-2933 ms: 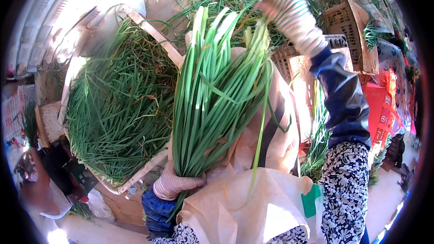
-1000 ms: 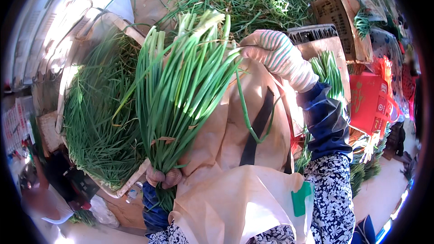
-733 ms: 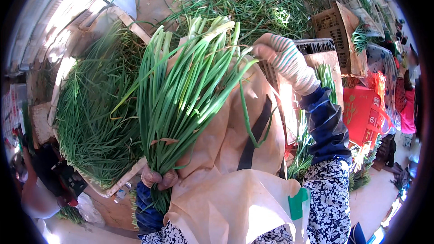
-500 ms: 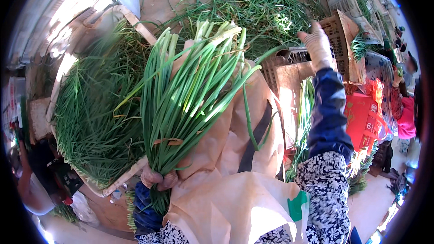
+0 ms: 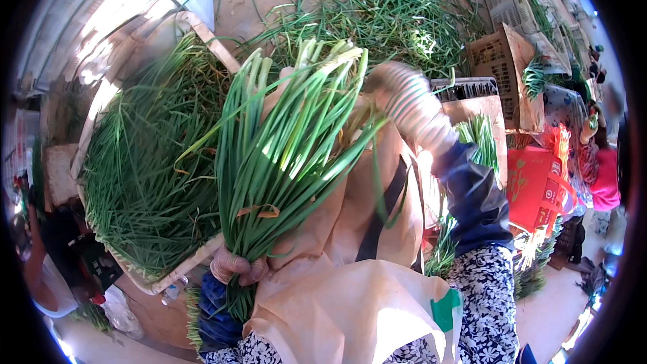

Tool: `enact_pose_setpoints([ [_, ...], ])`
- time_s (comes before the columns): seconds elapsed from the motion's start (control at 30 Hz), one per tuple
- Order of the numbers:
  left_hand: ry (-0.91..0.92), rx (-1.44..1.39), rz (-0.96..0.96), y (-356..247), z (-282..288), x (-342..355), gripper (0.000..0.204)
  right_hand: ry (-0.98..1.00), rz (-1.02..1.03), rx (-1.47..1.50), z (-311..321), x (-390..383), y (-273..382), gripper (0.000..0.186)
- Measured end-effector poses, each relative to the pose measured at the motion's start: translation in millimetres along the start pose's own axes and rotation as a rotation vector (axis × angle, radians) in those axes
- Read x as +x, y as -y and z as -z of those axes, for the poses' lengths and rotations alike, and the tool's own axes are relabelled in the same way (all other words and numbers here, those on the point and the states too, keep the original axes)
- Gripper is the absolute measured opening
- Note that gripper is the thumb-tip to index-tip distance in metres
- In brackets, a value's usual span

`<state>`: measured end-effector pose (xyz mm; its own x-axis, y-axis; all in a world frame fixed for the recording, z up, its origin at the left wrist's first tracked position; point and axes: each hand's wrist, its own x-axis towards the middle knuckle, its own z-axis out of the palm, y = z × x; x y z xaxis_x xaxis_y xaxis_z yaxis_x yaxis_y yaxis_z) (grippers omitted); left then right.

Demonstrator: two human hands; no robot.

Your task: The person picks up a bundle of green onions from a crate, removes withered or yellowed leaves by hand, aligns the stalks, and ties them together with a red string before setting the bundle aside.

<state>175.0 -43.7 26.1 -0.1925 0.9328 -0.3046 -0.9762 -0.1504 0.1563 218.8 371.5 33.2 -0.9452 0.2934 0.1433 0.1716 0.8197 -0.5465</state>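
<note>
My left hand [image 5: 237, 268], in a thin pale glove, grips a thick bunch of green onions [image 5: 283, 155] near its lower end, with the leaves fanning upward over my beige apron [image 5: 350, 229]. My right hand [image 5: 403, 98], in a striped knit glove, is blurred with motion beside the upper right tips of the bunch. I cannot tell whether it holds any stalk.
A wooden tray [image 5: 202, 256] piled with loose green onions [image 5: 141, 175] sits at my left. More stalks lie scattered on the ground [image 5: 377, 7] ahead. Woven crates [image 5: 502, 67], a dark crate [image 5: 465, 87] and a red bag [image 5: 536, 185] stand at my right, near another person [image 5: 600, 175].
My right hand swung out to the crates at the right, then came back to the top of the bunch. The bunch stayed upright in my left hand.
</note>
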Motion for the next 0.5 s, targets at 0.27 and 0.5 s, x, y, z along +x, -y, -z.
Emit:
enact_pose_setpoints([
  [0.27,-0.244,0.205,0.087,-5.5,-13.2,-2.6,0.098,-0.267,0.303,-0.010,38.0,23.1,27.7,0.060],
  [0.5,-0.372,0.443,0.162,-10.3,-54.9,14.5,0.095,-0.048,0.248,-0.385,14.3,48.9,68.6,0.091],
])
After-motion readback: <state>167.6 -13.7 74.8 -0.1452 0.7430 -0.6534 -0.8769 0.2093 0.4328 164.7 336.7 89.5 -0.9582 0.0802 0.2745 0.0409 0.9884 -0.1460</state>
